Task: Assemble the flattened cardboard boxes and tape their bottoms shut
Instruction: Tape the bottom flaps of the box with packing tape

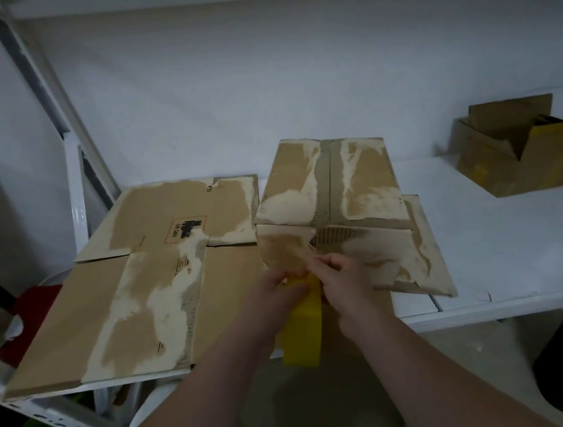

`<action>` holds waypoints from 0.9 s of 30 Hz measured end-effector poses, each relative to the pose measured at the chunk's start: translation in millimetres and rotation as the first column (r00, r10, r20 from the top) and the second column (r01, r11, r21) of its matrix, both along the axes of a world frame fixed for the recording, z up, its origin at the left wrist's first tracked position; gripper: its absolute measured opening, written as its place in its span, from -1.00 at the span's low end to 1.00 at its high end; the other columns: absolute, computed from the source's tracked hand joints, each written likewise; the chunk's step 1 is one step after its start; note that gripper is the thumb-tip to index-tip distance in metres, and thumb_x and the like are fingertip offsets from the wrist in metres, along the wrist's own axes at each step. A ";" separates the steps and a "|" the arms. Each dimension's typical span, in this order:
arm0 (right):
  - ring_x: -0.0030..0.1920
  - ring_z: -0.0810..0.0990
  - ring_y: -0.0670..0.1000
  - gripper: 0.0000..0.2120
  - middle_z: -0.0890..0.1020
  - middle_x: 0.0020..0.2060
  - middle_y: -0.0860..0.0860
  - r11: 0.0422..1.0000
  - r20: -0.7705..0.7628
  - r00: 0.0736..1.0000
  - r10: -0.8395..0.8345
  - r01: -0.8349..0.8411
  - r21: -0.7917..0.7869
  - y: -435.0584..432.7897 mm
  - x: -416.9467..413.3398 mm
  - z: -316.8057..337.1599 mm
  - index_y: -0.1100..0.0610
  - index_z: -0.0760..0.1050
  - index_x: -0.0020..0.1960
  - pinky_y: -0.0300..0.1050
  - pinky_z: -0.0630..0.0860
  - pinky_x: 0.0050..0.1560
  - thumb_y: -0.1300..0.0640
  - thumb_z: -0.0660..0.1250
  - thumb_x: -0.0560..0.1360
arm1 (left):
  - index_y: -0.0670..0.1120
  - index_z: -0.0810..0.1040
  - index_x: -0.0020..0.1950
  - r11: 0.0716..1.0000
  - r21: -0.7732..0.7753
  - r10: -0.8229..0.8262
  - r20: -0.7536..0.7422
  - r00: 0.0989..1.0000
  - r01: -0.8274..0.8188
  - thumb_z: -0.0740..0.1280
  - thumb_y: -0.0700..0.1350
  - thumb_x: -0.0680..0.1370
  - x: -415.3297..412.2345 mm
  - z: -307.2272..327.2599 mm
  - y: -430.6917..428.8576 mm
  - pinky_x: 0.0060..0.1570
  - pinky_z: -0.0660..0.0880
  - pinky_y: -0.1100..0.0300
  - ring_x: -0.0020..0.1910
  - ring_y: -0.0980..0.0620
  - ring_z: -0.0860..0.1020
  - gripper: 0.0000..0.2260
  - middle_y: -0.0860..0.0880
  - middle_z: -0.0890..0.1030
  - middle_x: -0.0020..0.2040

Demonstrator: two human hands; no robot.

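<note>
Head view: left hand (pixel 274 291) and right hand (pixel 344 277) grip yellow tape (pixel 302 335) by white shelf (pixel 501 226), white wall (pixel 260 77) behind.

Brown cardboard boxes (pixel 328 181) with torn pale patches, yellow tape roll (pixel 303 328), white shelf (pixel 501 226).

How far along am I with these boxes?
The far-right box stands assembled with yellow patches that look like tape, so it seems done. In hand: the middle box has its flaps folded shut but no yellow tape yet, while your left hand and right hand hold the yellow tape roll. Left to do: the flattened box.
</note>
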State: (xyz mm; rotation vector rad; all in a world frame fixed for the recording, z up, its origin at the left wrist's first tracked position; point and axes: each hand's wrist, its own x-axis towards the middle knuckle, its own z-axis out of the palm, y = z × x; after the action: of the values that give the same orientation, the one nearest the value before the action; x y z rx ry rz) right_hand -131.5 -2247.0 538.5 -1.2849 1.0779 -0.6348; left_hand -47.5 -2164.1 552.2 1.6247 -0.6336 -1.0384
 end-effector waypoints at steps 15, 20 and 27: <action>-0.09 0.59 -0.04 -0.77 0.64 -0.13 0.02 0.988 0.050 0.995 0.085 -0.078 -0.133 -4.1 -7.0 29.9 0.09 0.60 -0.08 -0.17 0.48 -0.20 -0.06 0.31 0.54 | 0.05 0.52 -0.32 0.994 -0.105 0.042 0.526 0.850 0.015 0.40 -0.12 0.51 14.7 21.8 -9.6 -0.17 0.49 0.04 -0.25 0.05 0.51 -0.79 0.04 0.55 -0.29; 0.02 0.60 -0.11 -0.76 0.67 -0.08 -0.05 0.995 0.183 0.978 0.100 -0.101 -0.004 -14.5 -9.2 52.3 0.06 0.65 -0.11 0.01 0.55 0.09 -0.06 0.31 0.54 | -0.06 0.55 -0.24 0.990 -0.136 0.079 0.728 0.681 0.030 0.36 -0.08 0.54 19.3 50.8 -19.0 -0.31 0.36 0.23 -0.29 0.11 0.46 -0.84 0.02 0.54 -0.27; 0.01 0.61 0.09 -0.80 0.65 -0.11 -0.02 0.980 0.146 0.989 -0.020 0.048 -0.193 -44.4 -24.6 71.2 -0.04 0.65 -0.20 0.23 0.52 0.14 -0.16 0.41 0.34 | -0.05 0.38 -0.47 0.933 -0.261 0.348 0.485 0.802 -0.247 0.36 -0.17 0.51 31.7 82.6 -33.4 -0.35 0.26 0.18 -0.42 0.04 0.30 -0.64 0.07 0.34 -0.50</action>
State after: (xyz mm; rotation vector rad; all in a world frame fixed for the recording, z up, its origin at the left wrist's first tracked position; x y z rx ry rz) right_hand -156.1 -2291.4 609.7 -1.3693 0.9376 -0.8639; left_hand -15.8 -2197.6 634.9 1.7774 -0.7725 -0.2771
